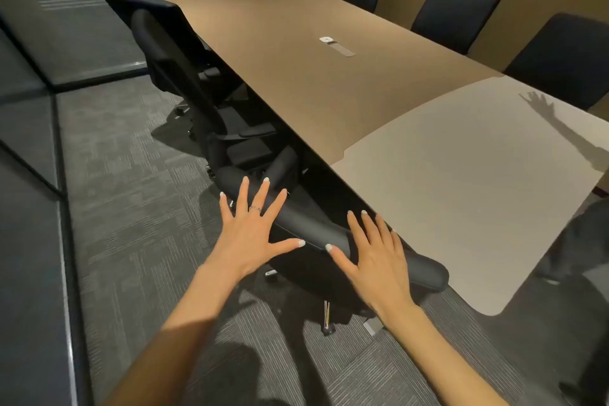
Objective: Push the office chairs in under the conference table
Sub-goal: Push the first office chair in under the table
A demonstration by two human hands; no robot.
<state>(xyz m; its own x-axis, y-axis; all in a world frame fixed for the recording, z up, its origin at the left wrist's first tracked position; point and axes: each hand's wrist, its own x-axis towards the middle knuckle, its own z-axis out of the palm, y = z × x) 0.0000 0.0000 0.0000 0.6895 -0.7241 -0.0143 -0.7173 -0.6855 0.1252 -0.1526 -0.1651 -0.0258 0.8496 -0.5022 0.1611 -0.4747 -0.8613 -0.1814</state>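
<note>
A black office chair point(316, 231) stands right in front of me, its seat tucked under the long brown conference table point(329, 82); only the top of its backrest shows. My left hand point(253, 234) hovers over the backrest's left end with fingers spread. My right hand point(375, 257) is spread flat over the backrest's right part. I cannot tell whether either palm touches it. A second black chair point(171, 53) stands further along the same side, its back near the table edge and its seat partly under.
Three dark chairs point(456, 11) line the table's far side. A small white device point(327, 39) lies mid-table. Glass partition walls point(49, 82) run along the left, with grey carpet point(131, 191) between them and the chairs. A dark chair point(583, 241) stands at the table's right end.
</note>
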